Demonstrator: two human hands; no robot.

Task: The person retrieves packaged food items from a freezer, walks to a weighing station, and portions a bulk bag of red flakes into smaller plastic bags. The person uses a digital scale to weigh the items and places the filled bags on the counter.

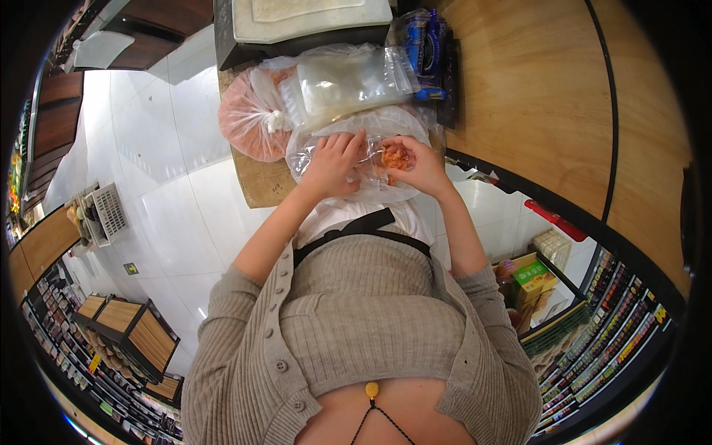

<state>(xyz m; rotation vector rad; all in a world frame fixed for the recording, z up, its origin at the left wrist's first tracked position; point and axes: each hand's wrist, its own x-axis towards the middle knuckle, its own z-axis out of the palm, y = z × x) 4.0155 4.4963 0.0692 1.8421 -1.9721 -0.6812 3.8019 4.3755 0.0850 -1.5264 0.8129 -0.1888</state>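
Note:
My left hand lies over a clear plastic pouch, its fingertips and thumb on the pouch near the side facing my other hand. A clump of orange, shrivelled food pieces, perhaps dried shrimp, is in the curled fingers of my right hand. Both hands are above a large translucent plastic bag, with more orange pieces showing beneath. Just beyond it rests a stack of flat clear plastic bags. To their left sits a knotted plastic bag full of pinkish-orange contents.
The bags rest on a cardboard surface. A black, pale-topped appliance stands behind them, beside a blue package. A wooden counter runs along the right. White floor tiles and a white basket are at left.

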